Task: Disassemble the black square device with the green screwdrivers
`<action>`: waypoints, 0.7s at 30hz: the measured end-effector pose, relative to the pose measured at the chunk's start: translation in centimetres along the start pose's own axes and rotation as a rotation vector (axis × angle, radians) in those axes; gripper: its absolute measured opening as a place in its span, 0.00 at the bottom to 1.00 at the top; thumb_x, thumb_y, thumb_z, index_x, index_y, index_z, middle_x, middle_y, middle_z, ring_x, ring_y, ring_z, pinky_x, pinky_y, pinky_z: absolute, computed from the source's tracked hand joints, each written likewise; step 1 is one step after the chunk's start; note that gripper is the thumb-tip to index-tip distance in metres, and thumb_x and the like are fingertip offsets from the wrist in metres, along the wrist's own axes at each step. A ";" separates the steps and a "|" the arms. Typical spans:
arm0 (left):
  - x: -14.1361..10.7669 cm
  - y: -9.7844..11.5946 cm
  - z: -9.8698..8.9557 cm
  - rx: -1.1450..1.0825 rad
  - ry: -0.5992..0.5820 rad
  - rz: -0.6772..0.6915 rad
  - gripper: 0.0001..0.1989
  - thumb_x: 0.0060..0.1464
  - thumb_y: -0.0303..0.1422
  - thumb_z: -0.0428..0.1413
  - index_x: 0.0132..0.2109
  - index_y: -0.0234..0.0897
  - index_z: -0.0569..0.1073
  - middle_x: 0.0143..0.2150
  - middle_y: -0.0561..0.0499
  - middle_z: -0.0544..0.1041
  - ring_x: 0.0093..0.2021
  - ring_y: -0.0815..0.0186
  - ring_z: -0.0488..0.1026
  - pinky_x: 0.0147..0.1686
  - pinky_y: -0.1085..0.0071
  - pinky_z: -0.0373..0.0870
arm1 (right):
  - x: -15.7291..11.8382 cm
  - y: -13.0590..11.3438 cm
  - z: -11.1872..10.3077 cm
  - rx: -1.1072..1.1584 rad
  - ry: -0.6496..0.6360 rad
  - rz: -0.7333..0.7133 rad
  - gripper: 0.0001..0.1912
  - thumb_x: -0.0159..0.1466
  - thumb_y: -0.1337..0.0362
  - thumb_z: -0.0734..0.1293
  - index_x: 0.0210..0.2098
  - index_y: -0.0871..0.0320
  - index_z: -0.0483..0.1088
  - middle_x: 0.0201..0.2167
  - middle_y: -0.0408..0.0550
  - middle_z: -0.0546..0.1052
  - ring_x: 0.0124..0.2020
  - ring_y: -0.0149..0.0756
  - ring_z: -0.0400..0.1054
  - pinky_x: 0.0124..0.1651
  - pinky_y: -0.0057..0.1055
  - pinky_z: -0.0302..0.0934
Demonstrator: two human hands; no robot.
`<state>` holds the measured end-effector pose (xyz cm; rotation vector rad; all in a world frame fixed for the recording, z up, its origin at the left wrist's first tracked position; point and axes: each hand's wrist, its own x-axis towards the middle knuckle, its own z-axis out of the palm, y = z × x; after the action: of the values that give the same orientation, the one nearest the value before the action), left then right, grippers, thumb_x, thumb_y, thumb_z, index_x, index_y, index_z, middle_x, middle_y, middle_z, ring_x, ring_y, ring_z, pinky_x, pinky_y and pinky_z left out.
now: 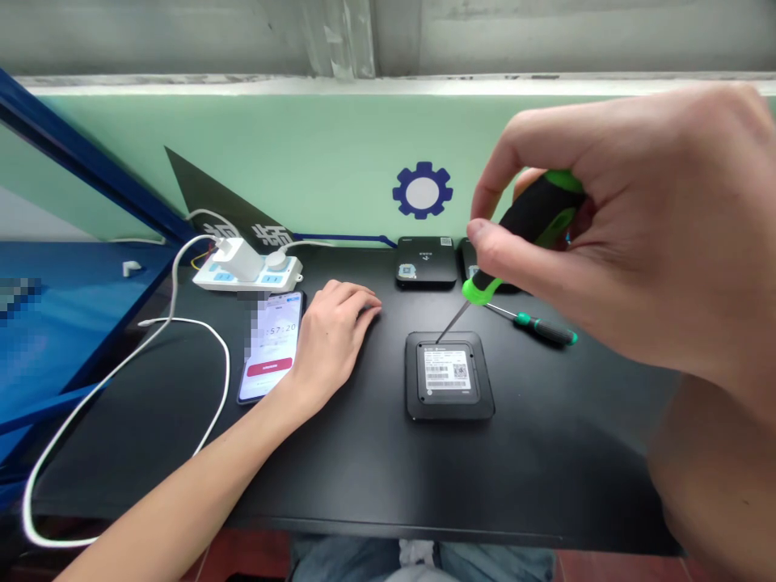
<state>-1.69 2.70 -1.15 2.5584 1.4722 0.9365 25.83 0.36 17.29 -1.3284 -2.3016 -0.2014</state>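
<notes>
A square black device [449, 408] lies on the black table with its labelled underside up. My right hand [582, 210] is closed round the black and green handle of a screwdriver [533, 218], held tilted above the device. The screwdriver's tip meets the top edge of the device's inner panel; whether it sits in a screw is too small to tell. My left hand [336, 331] rests on the table between the phone [270, 347] and the device, fingers bent and pressed together, with whatever lies under them hidden.
A second screwdriver [546, 330] lies behind the device on the right. Two black boxes, one partly hidden by my right hand, stand near the green wall, the left box [426, 263] in plain view. A white power strip [248, 275] and looping white cable [175, 299] are at left.
</notes>
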 end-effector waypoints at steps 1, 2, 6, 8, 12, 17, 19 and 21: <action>0.0 -0.1 0.1 -0.016 -0.010 -0.003 0.07 0.77 0.29 0.59 0.47 0.38 0.83 0.51 0.42 0.87 0.52 0.48 0.82 0.56 0.50 0.80 | 0.0 0.0 0.0 0.003 -0.008 0.004 0.06 0.73 0.61 0.67 0.38 0.43 0.74 0.24 0.44 0.76 0.29 0.45 0.72 0.47 0.51 0.59; -0.1 -0.2 0.2 -0.031 -0.019 -0.006 0.07 0.78 0.29 0.59 0.47 0.38 0.82 0.52 0.42 0.87 0.54 0.48 0.83 0.56 0.50 0.81 | 0.0 -0.1 0.1 0.003 -0.010 0.005 0.06 0.73 0.60 0.67 0.38 0.43 0.75 0.24 0.44 0.77 0.29 0.45 0.72 0.47 0.51 0.59; -0.2 -0.2 0.4 -0.047 -0.040 -0.010 0.08 0.79 0.30 0.58 0.48 0.39 0.82 0.54 0.42 0.88 0.55 0.48 0.84 0.57 0.50 0.81 | 0.1 -0.1 0.2 -0.013 -0.013 -0.008 0.08 0.74 0.59 0.65 0.38 0.43 0.75 0.25 0.46 0.77 0.28 0.46 0.70 0.46 0.52 0.59; -0.2 -0.2 0.3 -0.046 -0.045 -0.008 0.09 0.79 0.30 0.57 0.48 0.39 0.81 0.54 0.41 0.88 0.55 0.48 0.84 0.57 0.51 0.82 | 0.1 -0.1 0.2 -0.023 -0.019 -0.011 0.08 0.73 0.60 0.65 0.38 0.44 0.75 0.25 0.46 0.77 0.28 0.46 0.68 0.46 0.52 0.60; -0.1 -0.2 0.3 -0.044 -0.061 -0.019 0.10 0.80 0.31 0.55 0.49 0.39 0.81 0.55 0.41 0.87 0.56 0.47 0.84 0.58 0.49 0.81 | 0.1 -0.1 0.2 -0.033 -0.020 -0.014 0.09 0.74 0.59 0.65 0.38 0.44 0.74 0.26 0.46 0.78 0.28 0.46 0.68 0.46 0.52 0.60; -0.1 -0.5 0.4 -0.062 -0.079 -0.064 0.09 0.79 0.31 0.56 0.48 0.40 0.80 0.55 0.42 0.87 0.57 0.48 0.84 0.58 0.50 0.81 | 0.1 -0.4 0.2 -0.007 -0.024 -0.005 0.08 0.73 0.62 0.65 0.37 0.45 0.74 0.22 0.43 0.75 0.24 0.43 0.65 0.46 0.50 0.59; 0.0 -0.5 0.4 -0.070 -0.092 -0.087 0.08 0.79 0.31 0.57 0.48 0.41 0.80 0.55 0.42 0.88 0.57 0.47 0.83 0.58 0.50 0.80 | 0.0 -0.5 0.2 0.020 -0.030 -0.013 0.08 0.71 0.64 0.65 0.36 0.47 0.74 0.20 0.43 0.73 0.23 0.42 0.64 0.46 0.50 0.60; 0.0 -0.5 0.4 -0.068 -0.099 -0.112 0.06 0.78 0.32 0.59 0.48 0.40 0.81 0.53 0.43 0.88 0.57 0.47 0.83 0.58 0.50 0.80 | -0.2 -0.6 0.3 0.040 -0.023 -0.025 0.07 0.70 0.64 0.65 0.36 0.48 0.75 0.20 0.43 0.72 0.24 0.42 0.64 0.46 0.49 0.60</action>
<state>-1.84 3.10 -1.65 2.4100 1.5110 0.8189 25.31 0.04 17.00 -1.2892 -2.3304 -0.1479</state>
